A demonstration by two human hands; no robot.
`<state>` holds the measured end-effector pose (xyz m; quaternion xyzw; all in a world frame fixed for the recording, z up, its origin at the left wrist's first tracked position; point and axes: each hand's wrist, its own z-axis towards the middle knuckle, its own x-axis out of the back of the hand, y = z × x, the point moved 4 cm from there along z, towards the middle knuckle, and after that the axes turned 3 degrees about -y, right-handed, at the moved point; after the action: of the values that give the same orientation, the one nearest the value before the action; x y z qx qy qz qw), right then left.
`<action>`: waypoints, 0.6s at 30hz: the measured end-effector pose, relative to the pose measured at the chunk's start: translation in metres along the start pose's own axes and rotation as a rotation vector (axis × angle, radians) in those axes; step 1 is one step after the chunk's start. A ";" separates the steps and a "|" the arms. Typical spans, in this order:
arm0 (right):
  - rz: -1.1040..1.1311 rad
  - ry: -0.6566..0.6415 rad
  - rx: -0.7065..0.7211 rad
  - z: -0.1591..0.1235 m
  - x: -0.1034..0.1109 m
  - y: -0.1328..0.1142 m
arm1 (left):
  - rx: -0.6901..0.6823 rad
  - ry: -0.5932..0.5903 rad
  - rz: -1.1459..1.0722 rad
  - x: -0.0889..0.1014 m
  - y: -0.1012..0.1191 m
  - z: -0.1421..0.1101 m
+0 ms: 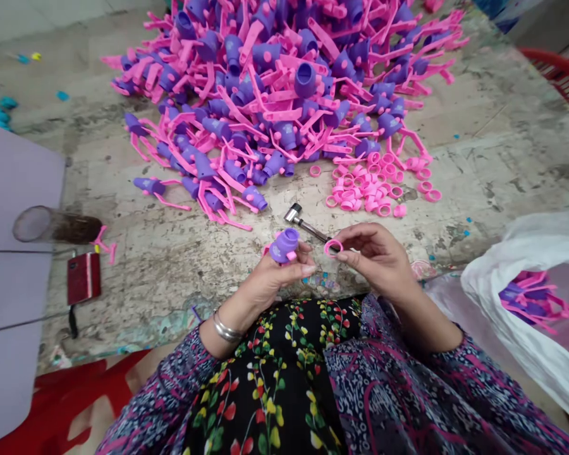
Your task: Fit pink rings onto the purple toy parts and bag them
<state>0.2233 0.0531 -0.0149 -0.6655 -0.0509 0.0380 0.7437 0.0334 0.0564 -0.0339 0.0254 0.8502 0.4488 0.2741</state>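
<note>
The left hand [277, 272] grips a purple plastic cup [284, 245], the right hand [374, 256] pinches a pink plastic ring [332, 247]; a large heap of moulded pink-and-purple pieces [265, 82] remains beyond a smaller pile of loose pink rings [365, 193].

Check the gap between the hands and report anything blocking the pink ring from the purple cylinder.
Nothing visible: only air separates the pink plastic ring in the right hand from the purple plastic cylinder in the left hand.
</note>
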 end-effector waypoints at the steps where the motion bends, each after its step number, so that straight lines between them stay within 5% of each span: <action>1: -0.023 -0.054 0.031 -0.001 -0.006 -0.004 | -0.002 0.020 -0.045 -0.001 0.001 0.000; 4: -0.130 -0.177 0.118 -0.003 -0.019 -0.008 | -0.017 0.049 -0.126 -0.002 0.001 -0.002; 9: -0.151 -0.208 0.143 -0.003 -0.027 -0.002 | -0.036 0.084 -0.151 0.003 -0.002 -0.005; 18: 0.134 -0.186 -0.083 -0.013 -0.036 0.011 | -0.016 0.080 -0.100 0.002 -0.001 -0.005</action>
<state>0.1893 0.0370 -0.0283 -0.6913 -0.0764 0.1470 0.7034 0.0293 0.0531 -0.0330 -0.0373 0.8570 0.4421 0.2621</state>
